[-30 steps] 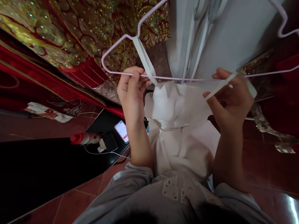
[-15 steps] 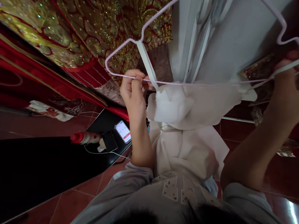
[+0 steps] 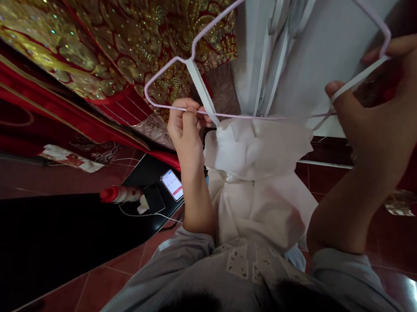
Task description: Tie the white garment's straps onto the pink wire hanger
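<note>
White dress point(image 3: 259, 148) at centre; left hand point(image 3: 191, 116) just left of it, fingers clamped low on the pink hanger point(image 3: 216, 19); right hand point(image 3: 394, 96), upper right, thumb and fingers apart, strap point(image 3: 358, 78) stretched between; sparkly clothes point(image 3: 134, 23) fill the upper left!

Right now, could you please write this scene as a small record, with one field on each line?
Left hand: pinches the bottom bar of the hanger
Right hand: thumb and fingers apart, with the right strap stretched between them
Hanger: pale pink, its hook out of view
Left strap: at the hanger's left bend
White garment: bunched below the bottom bar
Black surface: on the left, with a lit phone and a red-topped bottle
Other clothes: red and gold, upper left
</note>
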Demonstrator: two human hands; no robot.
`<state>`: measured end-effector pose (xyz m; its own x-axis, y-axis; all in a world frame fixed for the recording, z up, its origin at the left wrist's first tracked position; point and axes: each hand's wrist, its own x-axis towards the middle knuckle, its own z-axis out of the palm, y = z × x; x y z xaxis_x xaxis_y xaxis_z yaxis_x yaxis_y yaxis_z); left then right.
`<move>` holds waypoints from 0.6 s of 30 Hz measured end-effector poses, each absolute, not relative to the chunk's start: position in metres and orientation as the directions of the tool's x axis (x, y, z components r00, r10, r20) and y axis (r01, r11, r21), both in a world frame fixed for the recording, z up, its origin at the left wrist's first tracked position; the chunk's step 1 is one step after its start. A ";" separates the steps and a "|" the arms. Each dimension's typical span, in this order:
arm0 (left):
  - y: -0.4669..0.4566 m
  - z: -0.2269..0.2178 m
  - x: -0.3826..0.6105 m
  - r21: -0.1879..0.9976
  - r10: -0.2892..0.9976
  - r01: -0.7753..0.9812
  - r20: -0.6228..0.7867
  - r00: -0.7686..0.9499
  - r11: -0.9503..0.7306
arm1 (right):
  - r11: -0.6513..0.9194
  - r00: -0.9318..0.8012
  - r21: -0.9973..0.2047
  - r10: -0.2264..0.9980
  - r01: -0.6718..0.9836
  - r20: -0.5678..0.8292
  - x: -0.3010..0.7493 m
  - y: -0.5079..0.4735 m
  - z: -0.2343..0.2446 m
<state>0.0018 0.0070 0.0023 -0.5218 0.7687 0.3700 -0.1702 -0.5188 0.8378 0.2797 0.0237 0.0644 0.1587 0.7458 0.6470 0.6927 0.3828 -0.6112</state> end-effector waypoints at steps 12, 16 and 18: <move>0.005 -0.001 0.012 0.861 0.784 -0.176 0.327 -0.528 -0.477 | 0.696 -0.084 -0.557 0.655 0.452 0.751 0.237 -0.005 0.018; 0.005 -0.001 0.006 0.841 0.802 -0.212 0.353 -0.482 -0.497 | 0.605 -0.130 -0.601 0.753 0.523 0.645 0.223 -0.013 0.009; 0.003 -0.002 0.006 0.826 0.814 -0.256 0.351 -0.462 -0.502 | 0.608 -0.075 -0.609 0.736 0.510 0.673 0.221 -0.013 0.006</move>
